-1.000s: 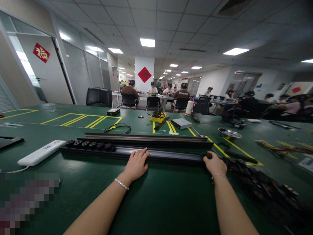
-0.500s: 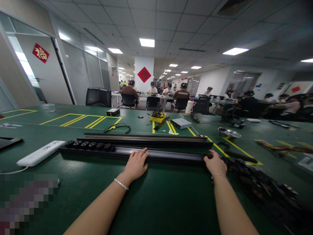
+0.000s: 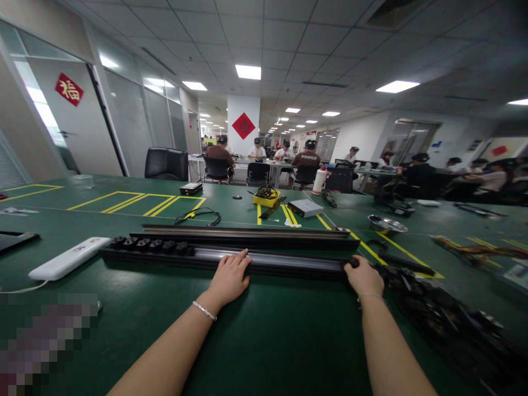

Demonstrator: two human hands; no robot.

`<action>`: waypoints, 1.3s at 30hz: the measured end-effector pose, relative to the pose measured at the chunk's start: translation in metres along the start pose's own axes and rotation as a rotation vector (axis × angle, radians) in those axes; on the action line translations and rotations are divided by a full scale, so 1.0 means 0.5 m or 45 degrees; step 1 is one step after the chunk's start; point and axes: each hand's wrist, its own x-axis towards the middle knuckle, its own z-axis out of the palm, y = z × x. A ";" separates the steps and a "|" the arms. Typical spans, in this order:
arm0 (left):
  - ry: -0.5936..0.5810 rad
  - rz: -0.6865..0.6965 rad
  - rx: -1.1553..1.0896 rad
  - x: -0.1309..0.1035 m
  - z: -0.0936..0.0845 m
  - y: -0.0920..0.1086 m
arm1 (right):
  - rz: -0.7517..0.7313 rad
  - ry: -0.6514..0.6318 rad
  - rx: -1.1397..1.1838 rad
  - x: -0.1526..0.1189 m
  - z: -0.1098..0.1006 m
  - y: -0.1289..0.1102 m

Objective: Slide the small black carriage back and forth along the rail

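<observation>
A long black rail [image 3: 297, 262] with a shiny inner channel lies crosswise on the green table [image 3: 289, 330]. Several small black socket-like blocks [image 3: 155, 245] sit in a row in its left part. My left hand [image 3: 231, 278] grips the rail near its middle, fingers over the top and thumb at the near side. At the rail's right end, my right hand [image 3: 365, 276] has its fingers closed around a small black block [image 3: 355, 262], mostly hidden by them. A second black rail [image 3: 247, 235] lies just behind the first.
A pile of black parts [image 3: 445, 313] lies right of my right hand. On the left are a white power strip [image 3: 70, 258] and a blurred-out object [image 3: 45, 341]. Farther back stand a metal bowl [image 3: 386, 224], a grey box [image 3: 305, 208] and a yellow tray [image 3: 266, 199]. People sit at distant tables.
My right hand has shifted very slightly at the rail's right end. My left hand and the rails stay where they were.
</observation>
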 end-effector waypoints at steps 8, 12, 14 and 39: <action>0.001 -0.001 -0.005 0.000 -0.001 0.001 | 0.000 0.009 0.000 -0.001 -0.002 0.004; 0.001 -0.003 -0.011 0.001 0.000 0.000 | 0.032 -0.022 0.021 0.000 -0.004 0.005; -0.003 -0.005 -0.013 0.001 0.000 0.001 | 0.058 -0.036 0.038 0.002 -0.004 0.005; 0.011 -0.012 -0.027 0.000 -0.001 0.003 | 0.084 -0.077 0.069 -0.005 -0.013 0.012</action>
